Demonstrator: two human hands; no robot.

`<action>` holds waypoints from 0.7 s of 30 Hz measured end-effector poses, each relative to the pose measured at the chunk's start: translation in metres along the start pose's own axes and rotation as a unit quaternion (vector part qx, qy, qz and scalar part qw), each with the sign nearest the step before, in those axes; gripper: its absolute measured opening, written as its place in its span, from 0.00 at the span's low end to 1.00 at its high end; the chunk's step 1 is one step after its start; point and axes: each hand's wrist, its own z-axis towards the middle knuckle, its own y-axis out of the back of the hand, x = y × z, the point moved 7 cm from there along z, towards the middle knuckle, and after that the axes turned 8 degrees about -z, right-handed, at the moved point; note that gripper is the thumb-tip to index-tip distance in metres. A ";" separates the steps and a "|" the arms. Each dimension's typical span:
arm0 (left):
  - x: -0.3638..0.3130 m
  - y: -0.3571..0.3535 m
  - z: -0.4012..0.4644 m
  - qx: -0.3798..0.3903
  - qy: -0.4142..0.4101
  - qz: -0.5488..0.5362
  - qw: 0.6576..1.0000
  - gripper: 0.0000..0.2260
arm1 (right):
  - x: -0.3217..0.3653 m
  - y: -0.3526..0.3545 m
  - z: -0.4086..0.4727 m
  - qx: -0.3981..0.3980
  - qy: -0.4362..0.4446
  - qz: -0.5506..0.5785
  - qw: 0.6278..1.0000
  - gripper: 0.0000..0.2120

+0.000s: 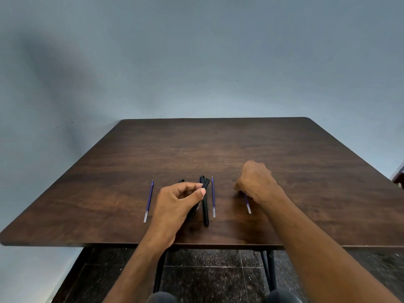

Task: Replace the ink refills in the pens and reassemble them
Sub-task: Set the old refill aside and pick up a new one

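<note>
Three thin blue ink refills lie on the dark wooden table [218, 145]: one at the left [149, 201], one in the middle [213, 196], one at the right [247, 204]. My left hand [177, 204] pinches a black pen [204, 186] between thumb and fingers, lifted at an angle. A second black pen [205, 212] lies on the table just right of that hand. Another black tip [181, 181] shows behind my fingers. My right hand [255, 182] is curled over the upper end of the right refill; the grip itself is hidden.
The table's near edge [196, 244] runs just under my wrists, with black metal legs [270, 270] and a dark speckled floor below. A grey wall stands behind the table. A dark object [399, 173] pokes in at the right edge.
</note>
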 end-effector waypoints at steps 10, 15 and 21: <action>0.012 0.009 0.003 0.022 0.021 -0.091 0.995 0.12 | -0.011 -0.002 0.003 -0.016 0.008 0.203 0.979 0.13; 0.012 0.008 0.003 0.014 0.020 -0.072 0.997 0.07 | -0.007 -0.022 -0.003 0.039 0.064 0.527 0.847 0.13; 0.011 0.003 0.000 0.020 0.013 -0.010 1.000 0.05 | -0.004 -0.034 -0.010 0.011 0.106 0.721 0.685 0.11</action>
